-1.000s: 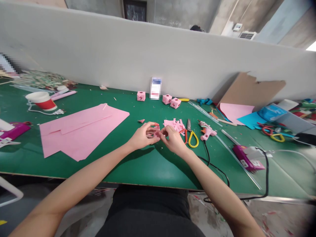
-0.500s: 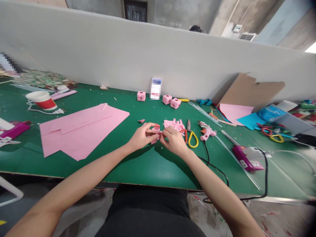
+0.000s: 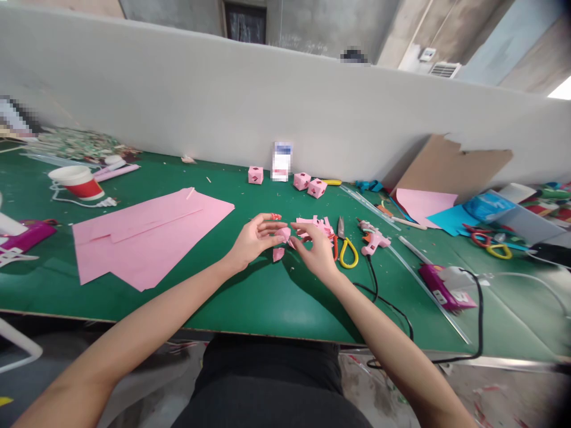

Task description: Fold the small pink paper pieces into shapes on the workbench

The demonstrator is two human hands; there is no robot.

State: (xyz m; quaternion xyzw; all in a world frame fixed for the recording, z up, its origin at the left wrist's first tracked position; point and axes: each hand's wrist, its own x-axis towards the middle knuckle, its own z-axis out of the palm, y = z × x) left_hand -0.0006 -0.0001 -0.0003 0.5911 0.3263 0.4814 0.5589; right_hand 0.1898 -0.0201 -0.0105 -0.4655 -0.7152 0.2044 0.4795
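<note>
A small pink paper piece (image 3: pixel 282 233) is pinched between the thumb and fingers of my left hand (image 3: pixel 255 241), which has red on one fingertip. My right hand (image 3: pixel 316 249) is just right of it, thumb and forefinger apart around a small pink bit at the piece's edge; whether they touch it is unclear. Another folded pink piece (image 3: pixel 279 254) lies on the green table (image 3: pixel 267 303) below the hands. Pink paper strips (image 3: pixel 322 223) are heaped behind my right hand, beside scissors (image 3: pixel 349 252) with yellow and red handles.
Three pink paper cubes, one at the left (image 3: pixel 256 175), stand near the partition. Large pink sheets (image 3: pixel 134 244) and a paper cup (image 3: pixel 78 182) are at left. A pink glue gun (image 3: pixel 373 239), its black cord and a purple power strip (image 3: pixel 439 288) are at right.
The fingers of both hands have spread and the right hand has moved slightly away from the left. More of the pink piece and the one below it shows.
</note>
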